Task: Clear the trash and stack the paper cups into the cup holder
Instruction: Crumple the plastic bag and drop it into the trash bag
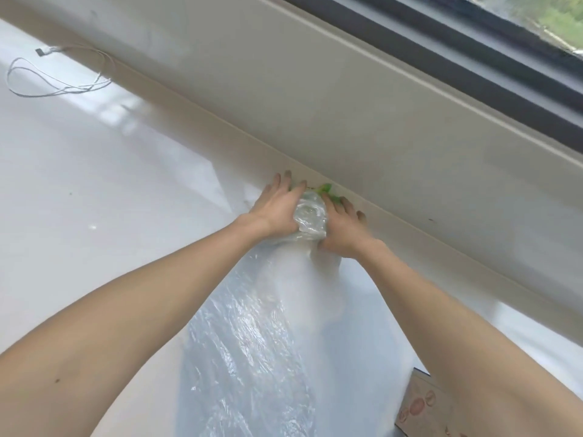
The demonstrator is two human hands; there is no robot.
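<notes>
Now both hands pressed against a crumpled clear plastic bag [310, 220] at the far edge of the white table [79, 190], right where it meets the beige sill [347, 127]. Left hand [277, 209] on the bag's left side, fingers [273, 184] stretched forward and slightly spread, thumb tucked under toward the bundle. Right hand [342, 228] on the bag's right side, fingers [348, 205] extended toward the sill, palm against the plastic. Neither hand closed into a fist; both flat-cupped, squeezing the bag between them rather than wrapped around it. Bits of green trash [328, 189] poking out just beyond the fingertips, between the bag's bunched top and the sill; exact nature of it too small to tell. Bag bunched tight between the palms, then fanning out wide toward the body, lying flat and glossy on the table between the two bare forearms. Near the right elbow, at the lower edge of view, a corner of printed brown card [422, 408] with reddish marks, partly under the arm. Far off to the left of the left fingers, a loose loop of thin white cable [56, 83] on the table, close to the sill. Beyond the sill, above and right of the right fingers, a dark window frame [473, 58] with blurred greenery behind the glass. No paper cups or cup holder in view.
</notes>
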